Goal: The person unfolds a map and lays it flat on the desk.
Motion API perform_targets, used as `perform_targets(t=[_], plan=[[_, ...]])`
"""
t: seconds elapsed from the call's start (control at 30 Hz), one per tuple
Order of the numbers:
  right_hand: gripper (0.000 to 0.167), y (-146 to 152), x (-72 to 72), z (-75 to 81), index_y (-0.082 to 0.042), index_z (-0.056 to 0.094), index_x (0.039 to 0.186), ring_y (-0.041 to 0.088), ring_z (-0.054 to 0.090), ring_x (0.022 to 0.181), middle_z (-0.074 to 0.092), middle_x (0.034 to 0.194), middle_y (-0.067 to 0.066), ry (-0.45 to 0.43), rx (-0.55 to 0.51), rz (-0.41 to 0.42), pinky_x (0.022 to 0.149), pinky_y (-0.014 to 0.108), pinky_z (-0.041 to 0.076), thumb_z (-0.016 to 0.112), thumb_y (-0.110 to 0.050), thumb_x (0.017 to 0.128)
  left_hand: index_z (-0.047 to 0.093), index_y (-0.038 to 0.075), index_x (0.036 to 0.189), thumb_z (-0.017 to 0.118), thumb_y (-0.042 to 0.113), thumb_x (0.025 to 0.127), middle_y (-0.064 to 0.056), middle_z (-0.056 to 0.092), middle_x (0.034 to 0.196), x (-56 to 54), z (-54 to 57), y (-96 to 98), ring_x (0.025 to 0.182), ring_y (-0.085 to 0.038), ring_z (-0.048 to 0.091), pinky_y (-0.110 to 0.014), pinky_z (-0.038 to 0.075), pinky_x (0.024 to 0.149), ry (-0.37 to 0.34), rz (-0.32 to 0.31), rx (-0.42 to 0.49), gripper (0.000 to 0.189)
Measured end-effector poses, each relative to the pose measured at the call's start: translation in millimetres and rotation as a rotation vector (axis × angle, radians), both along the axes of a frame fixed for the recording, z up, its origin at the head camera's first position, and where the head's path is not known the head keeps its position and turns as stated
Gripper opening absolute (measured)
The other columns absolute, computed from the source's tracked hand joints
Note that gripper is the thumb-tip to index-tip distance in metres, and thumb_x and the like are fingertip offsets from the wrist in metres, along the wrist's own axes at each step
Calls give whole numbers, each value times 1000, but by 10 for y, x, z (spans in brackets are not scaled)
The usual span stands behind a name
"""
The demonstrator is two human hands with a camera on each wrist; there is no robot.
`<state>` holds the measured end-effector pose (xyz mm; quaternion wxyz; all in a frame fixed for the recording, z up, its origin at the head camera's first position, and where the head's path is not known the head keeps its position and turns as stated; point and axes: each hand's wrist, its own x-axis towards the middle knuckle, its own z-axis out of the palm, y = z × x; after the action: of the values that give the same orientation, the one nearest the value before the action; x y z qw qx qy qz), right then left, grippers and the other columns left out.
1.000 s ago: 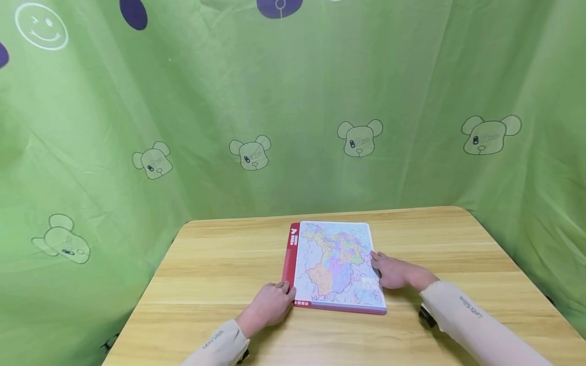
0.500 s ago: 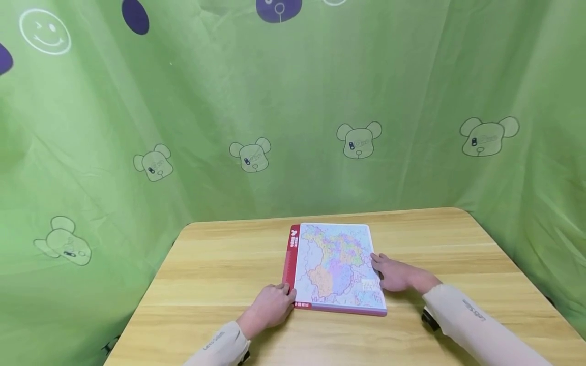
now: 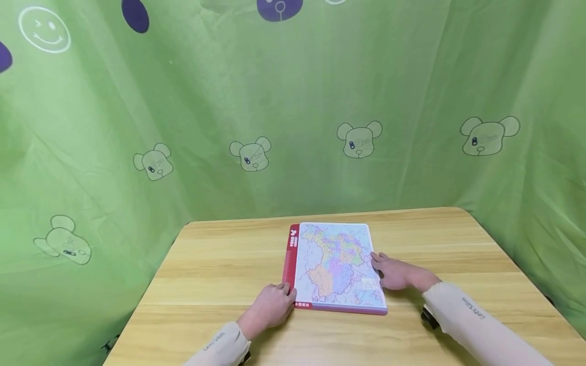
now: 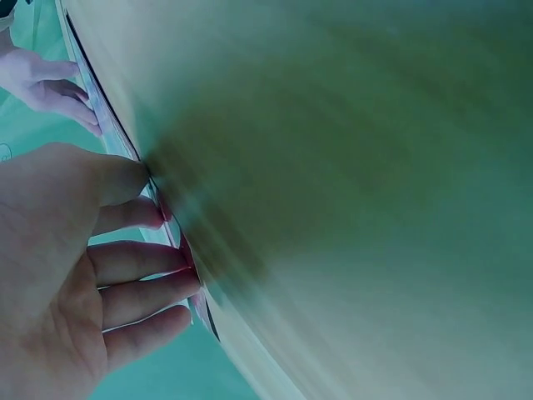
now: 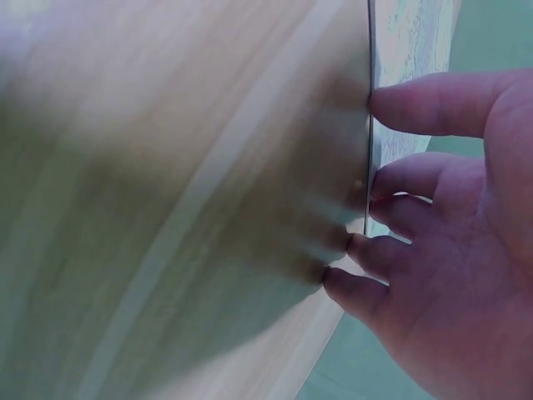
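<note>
On the table point(image 3: 220, 264), the map point(image 3: 336, 267) lies flat | our left hand point(image 3: 271, 305) touches its near-left corner, our right hand point(image 3: 396, 273) its right edge; fingers loosely apart, clamped on nothing | we should press both sides evenly, lightly, so nothing skews.

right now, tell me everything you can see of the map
The map is a multicoloured rectangle with rounded corners and, along its left, a red strip with white print; it looks like card or plastic. It lies flat on the table, left hand touching its near left corner, right hand its right edge.
</note>
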<state>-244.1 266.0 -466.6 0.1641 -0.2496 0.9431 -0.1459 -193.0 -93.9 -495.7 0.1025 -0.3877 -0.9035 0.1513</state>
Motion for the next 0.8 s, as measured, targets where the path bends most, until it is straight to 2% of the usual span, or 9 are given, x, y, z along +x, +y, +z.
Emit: perform_targets(t=[0.47,0.8], plan=[[68,43,-52,-56,18,34,135,57,16,131,22,147,33,-1,1,3,107,61,16,58,-7,77,66,14,113,57,37,92,-4,68,101,22,11,11,88,-16,64,-26,53,67,8,-13,5,32],[67,31,-75,-25,16,34,137,56,14,132,22,148,31,-9,2,-12,108,61,15,58,-6,77,66,14,112,58,38,92,-3,67,98,9,7,18,85,-15,64,-25,52,64,20,-6,5,33]])
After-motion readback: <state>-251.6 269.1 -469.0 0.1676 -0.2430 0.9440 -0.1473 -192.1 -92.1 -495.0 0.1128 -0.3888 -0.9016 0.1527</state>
